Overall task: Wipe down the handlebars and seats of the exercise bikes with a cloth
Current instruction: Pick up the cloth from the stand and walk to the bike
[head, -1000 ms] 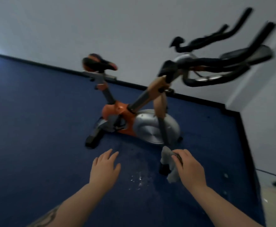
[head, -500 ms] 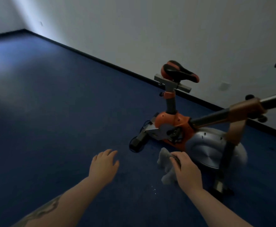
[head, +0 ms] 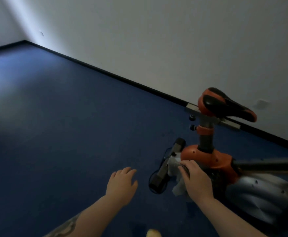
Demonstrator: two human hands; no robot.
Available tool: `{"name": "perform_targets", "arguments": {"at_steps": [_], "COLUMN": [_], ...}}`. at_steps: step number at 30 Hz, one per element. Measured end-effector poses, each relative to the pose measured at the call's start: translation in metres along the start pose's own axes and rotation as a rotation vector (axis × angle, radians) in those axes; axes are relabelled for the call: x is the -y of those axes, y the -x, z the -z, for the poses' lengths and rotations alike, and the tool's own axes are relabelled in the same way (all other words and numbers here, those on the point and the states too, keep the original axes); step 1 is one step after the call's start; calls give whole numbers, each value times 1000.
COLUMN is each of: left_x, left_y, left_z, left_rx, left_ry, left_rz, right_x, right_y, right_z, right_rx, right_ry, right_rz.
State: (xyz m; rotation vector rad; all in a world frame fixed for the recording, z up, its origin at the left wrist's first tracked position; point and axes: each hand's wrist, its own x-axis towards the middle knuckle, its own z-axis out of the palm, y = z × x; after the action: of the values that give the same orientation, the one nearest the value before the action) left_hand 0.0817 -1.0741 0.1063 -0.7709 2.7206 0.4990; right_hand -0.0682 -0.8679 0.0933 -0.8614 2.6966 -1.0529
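Dark blue carpet (head: 58,134) covers the floor of a plain room, meeting a white wall (head: 157,40) along a black skirting strip (head: 122,79). Against that wall, at the right of the head view, stands an orange and grey exercise bike (head: 213,159), the landmark for everything else.

Atop the bike's dark post sits its black saddle with orange edging (head: 225,105), the nose pointing right, mounted on a grey metal rail. Below the post, the orange frame housing runs into a grey bar that leaves the picture at the right edge, so the handlebars are out of sight. The silvery flywheel cover (head: 262,197) lies low at the bike's right side, and the black rear floor stabiliser bar (head: 167,166) juts out at the bike's left end, with a thin dark cable looping beside it.

The right hand (head: 196,182) is in front of the bike's orange housing, fingers curled around a crumpled pale grey cloth (head: 175,177) that bunches out to the left and below the knuckles. The cloth is well below the saddle; whether it touches the frame cannot be told.

The left hand (head: 122,183) hovers over the carpet to the left of the bike's stabiliser, fingers relaxed and slightly spread, holding nothing. A tattoo shows on the left forearm.
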Motion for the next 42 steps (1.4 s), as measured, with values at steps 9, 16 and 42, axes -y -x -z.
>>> {"name": "perform_targets", "arguments": {"at_steps": [9,16,42], "left_x": [85,140,-107], "left_y": [-168,-339,-857], "left_z": [93,171,293], "left_rx": [-7,39,249], "left_ry": [4,-68,-393], "left_rz": [10,-151,-840], "right_x": [70,105,-47], "right_y": [-201,-341,-684], "right_z": [-69,-127,-43], "right_rx": [57,-53,-557], "right_ry": [57,58,182], "right_rz": [62,-64,-744]}}
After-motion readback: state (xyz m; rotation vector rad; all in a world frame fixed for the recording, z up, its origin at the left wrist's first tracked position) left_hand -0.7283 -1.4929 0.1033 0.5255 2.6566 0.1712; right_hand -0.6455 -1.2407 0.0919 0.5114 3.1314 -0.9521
